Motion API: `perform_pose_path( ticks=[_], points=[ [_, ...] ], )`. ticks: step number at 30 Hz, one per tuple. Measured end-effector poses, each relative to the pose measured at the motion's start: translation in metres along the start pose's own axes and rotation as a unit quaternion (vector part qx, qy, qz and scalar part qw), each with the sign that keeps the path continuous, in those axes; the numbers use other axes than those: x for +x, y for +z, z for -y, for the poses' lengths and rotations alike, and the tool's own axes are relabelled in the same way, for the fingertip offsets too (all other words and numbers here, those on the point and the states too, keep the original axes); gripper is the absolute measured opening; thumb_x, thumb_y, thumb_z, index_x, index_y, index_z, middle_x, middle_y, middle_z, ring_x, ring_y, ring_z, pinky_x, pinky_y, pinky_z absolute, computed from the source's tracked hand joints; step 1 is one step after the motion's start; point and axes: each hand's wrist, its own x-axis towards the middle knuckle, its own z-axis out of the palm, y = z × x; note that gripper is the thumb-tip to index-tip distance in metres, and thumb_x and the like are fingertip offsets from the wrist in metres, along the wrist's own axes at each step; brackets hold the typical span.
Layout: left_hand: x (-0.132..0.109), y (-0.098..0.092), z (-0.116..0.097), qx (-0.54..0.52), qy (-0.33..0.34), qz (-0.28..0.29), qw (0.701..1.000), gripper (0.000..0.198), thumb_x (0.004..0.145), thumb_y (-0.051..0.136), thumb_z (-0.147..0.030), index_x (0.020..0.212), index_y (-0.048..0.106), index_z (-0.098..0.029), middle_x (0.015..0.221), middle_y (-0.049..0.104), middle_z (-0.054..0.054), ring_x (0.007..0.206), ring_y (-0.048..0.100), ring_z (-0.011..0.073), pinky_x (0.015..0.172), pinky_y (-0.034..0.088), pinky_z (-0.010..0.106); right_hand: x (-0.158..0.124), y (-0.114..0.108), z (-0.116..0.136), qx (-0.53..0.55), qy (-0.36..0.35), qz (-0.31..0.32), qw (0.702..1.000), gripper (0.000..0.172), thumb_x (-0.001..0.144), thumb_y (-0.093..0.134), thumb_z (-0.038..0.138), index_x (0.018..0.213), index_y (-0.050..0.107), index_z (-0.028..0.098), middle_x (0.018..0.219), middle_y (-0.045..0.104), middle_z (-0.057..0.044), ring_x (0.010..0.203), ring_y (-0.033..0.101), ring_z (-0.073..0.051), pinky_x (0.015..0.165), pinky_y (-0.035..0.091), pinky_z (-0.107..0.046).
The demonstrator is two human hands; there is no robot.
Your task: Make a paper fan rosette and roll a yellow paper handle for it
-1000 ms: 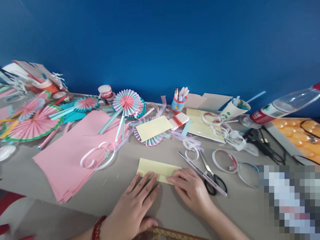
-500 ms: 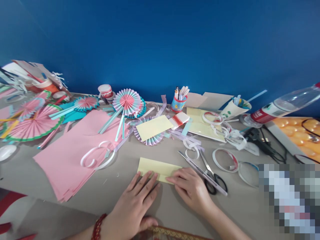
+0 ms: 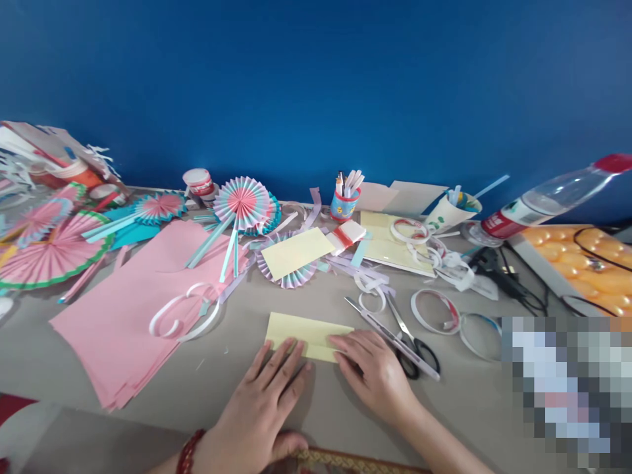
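A pale yellow paper strip [image 3: 301,330] lies on the grey table before me, with a crease running along its length. My left hand [image 3: 269,398] rests with spread fingers on its lower left part; a red beaded bracelet circles that wrist. At the strip's right end, the fingertips of my right hand [image 3: 372,368] lie on the paper, fingers stretched and slightly bent. Just right of this hand are black-handled scissors [image 3: 412,349] and a slim pale lilac cutter knife [image 3: 395,339] crossing them.
Pink paper sheets [image 3: 123,303] spread on the left, near folded paper fans [image 3: 241,201]. Another yellow piece [image 3: 296,252] lies behind the strip. Tape rolls [image 3: 434,311], a pen cup [image 3: 344,204] and a plastic bottle [image 3: 543,201] stand or lie behind and right. A blue wall [image 3: 316,85] closes the back.
The view has shifted slightly, so things sit a little further left. My right fingers have slid a bit up along the strip's crease and spread; the left hand stays on the paper.
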Motion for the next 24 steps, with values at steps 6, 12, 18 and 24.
perform_pose_path(
  ticks=[6,12,18,24],
  points=[
    [-0.0013,0.0019,0.0008,0.012,0.005,-0.009,1.0,0.084,0.086,0.06,-0.058,0.153,0.027,-0.019,0.164,0.011,0.011,0.15,0.01,0.034,0.12,0.006,0.054,-0.0022,-0.0017,0.0003,-0.016,0.011,0.007,1.0,0.025,0.095,0.048,0.015,0.116,0.06,0.021,0.097,0.072,-0.008,0.087,0.065,-0.024,0.079,0.049,-0.039],
    [-0.0021,0.0012,0.0007,0.013,0.002,-0.01,1.0,0.084,0.087,0.061,-0.055,0.154,0.025,-0.02,0.164,0.012,0.011,0.149,0.013,0.0343,0.12,0.01,0.053,-0.002,-0.0018,0.0007,-0.016,0.018,0.019,1.0,0.027,0.095,0.046,0.014,0.118,0.058,0.02,0.098,0.071,-0.008,0.088,0.064,-0.024,0.079,0.049,-0.039],
    [-0.0017,0.0007,0.0004,0.019,0.002,-0.013,1.0,0.086,0.087,0.061,-0.054,0.155,0.021,-0.017,0.163,0.016,0.011,0.149,0.014,0.0334,0.12,0.011,0.051,-0.0023,-0.0019,0.0006,-0.035,0.015,0.022,0.999,0.029,0.096,0.045,0.015,0.121,0.058,0.018,0.099,0.071,-0.009,0.087,0.064,-0.024,0.078,0.049,-0.039],
    [0.0024,-0.0004,0.0015,0.034,-0.003,-0.017,0.999,0.089,0.089,0.055,-0.058,0.155,0.018,-0.013,0.162,0.018,0.01,0.149,0.013,0.03,0.12,0.008,0.049,-0.0015,-0.0026,0.0014,-0.037,0.021,0.039,0.998,0.03,0.096,0.043,0.014,0.123,0.056,0.019,0.103,0.071,-0.009,0.091,0.064,-0.024,0.08,0.048,-0.039]
  ],
)
